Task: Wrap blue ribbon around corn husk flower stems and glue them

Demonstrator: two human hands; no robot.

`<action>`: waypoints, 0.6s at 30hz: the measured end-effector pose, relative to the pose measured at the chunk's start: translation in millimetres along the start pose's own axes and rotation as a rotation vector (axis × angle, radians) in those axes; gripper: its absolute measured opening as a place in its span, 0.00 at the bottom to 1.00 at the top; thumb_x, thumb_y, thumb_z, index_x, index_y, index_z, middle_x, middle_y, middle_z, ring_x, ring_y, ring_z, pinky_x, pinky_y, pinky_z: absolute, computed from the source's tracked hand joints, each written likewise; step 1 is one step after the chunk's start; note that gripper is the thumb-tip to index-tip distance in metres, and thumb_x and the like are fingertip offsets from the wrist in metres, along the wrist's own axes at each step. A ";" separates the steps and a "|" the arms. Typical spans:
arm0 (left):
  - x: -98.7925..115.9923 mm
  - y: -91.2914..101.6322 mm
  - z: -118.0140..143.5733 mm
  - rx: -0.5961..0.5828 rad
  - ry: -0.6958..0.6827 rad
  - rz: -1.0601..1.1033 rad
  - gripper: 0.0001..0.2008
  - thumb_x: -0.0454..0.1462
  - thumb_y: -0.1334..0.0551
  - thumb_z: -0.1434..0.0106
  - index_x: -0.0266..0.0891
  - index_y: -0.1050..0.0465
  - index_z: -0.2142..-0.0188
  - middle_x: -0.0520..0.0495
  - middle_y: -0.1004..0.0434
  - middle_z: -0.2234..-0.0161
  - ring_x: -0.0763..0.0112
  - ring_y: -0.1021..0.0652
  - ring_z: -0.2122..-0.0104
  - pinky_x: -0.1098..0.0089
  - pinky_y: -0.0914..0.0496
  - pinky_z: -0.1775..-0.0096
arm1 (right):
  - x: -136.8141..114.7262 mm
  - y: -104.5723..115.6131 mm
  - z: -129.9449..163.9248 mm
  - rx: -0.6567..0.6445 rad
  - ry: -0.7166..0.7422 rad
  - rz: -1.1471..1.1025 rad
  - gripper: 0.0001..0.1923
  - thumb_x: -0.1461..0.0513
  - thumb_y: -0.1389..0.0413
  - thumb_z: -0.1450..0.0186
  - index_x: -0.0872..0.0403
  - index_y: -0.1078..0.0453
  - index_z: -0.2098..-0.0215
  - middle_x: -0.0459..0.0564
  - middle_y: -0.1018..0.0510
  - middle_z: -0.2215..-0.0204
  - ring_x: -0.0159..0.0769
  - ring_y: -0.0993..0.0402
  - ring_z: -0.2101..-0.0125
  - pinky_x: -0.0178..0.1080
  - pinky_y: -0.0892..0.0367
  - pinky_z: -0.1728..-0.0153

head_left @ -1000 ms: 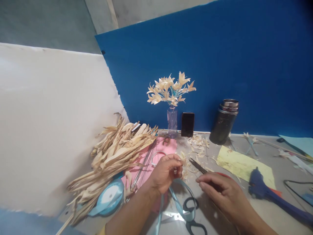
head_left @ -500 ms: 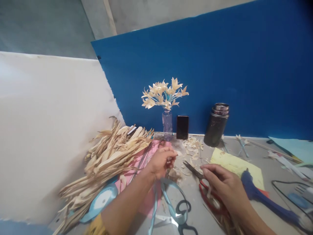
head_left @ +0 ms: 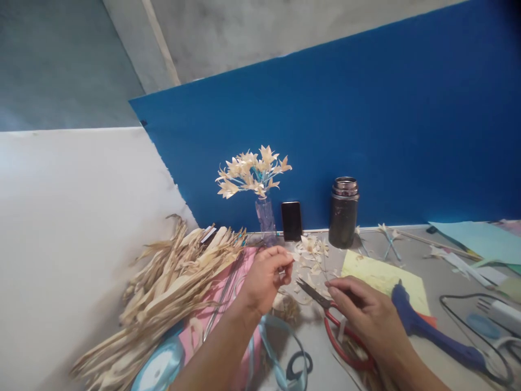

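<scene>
My left hand [head_left: 266, 277] is closed in a pinch, with a small pale piece of corn husk [head_left: 299, 257] at its fingertips. To the right, my right hand [head_left: 368, 307] pinches a thin wire stem [head_left: 324, 265] that rises from its thumb and forefinger; whether a flower sits on its top I cannot tell against the scraps behind. Red-handled scissors [head_left: 331, 326] lie beside and partly beneath the right hand, blades slightly apart. Pale husk petals and scraps [head_left: 311, 247] are scattered behind both hands. Light blue ribbon [head_left: 277, 336] loops below the left wrist, over dark-handled scissors [head_left: 299, 365].
Dried corn husks [head_left: 171, 293] heap at left, partly over pink paper [head_left: 195, 336], beside a ribbon spool [head_left: 158, 366]. A vase [head_left: 266, 220] of husk flowers [head_left: 254, 171], a phone [head_left: 291, 221] and a dark flask [head_left: 344, 214] stand behind. A blue glue gun [head_left: 431, 334] lies right, near yellow paper [head_left: 378, 271].
The camera view has shifted, so the vase, phone and flask appear further left and lower. My hands keep their pinches, the right one slightly closer to the left.
</scene>
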State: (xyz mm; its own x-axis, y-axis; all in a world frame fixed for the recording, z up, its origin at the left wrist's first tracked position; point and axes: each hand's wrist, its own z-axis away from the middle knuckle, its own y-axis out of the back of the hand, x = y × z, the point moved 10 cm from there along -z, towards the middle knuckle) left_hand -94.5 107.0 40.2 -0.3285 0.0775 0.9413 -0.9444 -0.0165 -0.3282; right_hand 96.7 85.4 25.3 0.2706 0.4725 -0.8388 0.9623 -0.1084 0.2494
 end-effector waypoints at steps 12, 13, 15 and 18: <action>42.5 22.8 38.1 0.198 -0.331 -0.220 0.08 0.38 0.34 0.46 0.38 0.31 0.77 0.55 0.35 0.79 0.77 0.37 0.77 0.72 0.42 0.71 | -25.4 -0.1 3.6 0.046 0.291 0.044 0.06 0.60 0.40 0.35 0.49 0.21 0.69 0.48 0.17 0.71 0.35 0.20 0.70 0.31 0.26 0.69; 47.5 24.0 43.5 0.225 -0.374 -0.253 0.08 0.38 0.34 0.45 0.38 0.30 0.77 0.55 0.35 0.79 0.76 0.37 0.76 0.72 0.42 0.70 | -25.8 0.0 3.6 0.049 0.290 0.047 0.06 0.59 0.40 0.35 0.49 0.21 0.69 0.48 0.17 0.71 0.36 0.20 0.70 0.31 0.26 0.69; 49.5 24.5 50.8 0.240 -0.406 -0.260 0.08 0.38 0.34 0.44 0.38 0.30 0.76 0.55 0.36 0.79 0.76 0.38 0.76 0.72 0.42 0.70 | -26.2 0.7 3.6 0.056 0.287 0.053 0.07 0.58 0.40 0.35 0.49 0.21 0.70 0.49 0.17 0.71 0.36 0.20 0.70 0.31 0.26 0.71; 35.1 24.4 51.6 0.199 -0.338 -0.183 0.09 0.39 0.35 0.44 0.39 0.30 0.76 0.55 0.37 0.80 0.75 0.38 0.76 0.72 0.42 0.70 | -26.0 1.8 3.6 0.061 0.277 0.069 0.09 0.57 0.41 0.35 0.50 0.21 0.70 0.50 0.17 0.71 0.38 0.20 0.71 0.32 0.26 0.72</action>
State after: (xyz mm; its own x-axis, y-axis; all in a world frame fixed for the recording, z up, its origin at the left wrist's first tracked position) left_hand -129.6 57.9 69.3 -0.1092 -0.2332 0.9663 -0.9599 -0.2277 -0.1634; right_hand 91.5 69.7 45.8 0.3258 0.6818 -0.6550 0.9440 -0.1969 0.2647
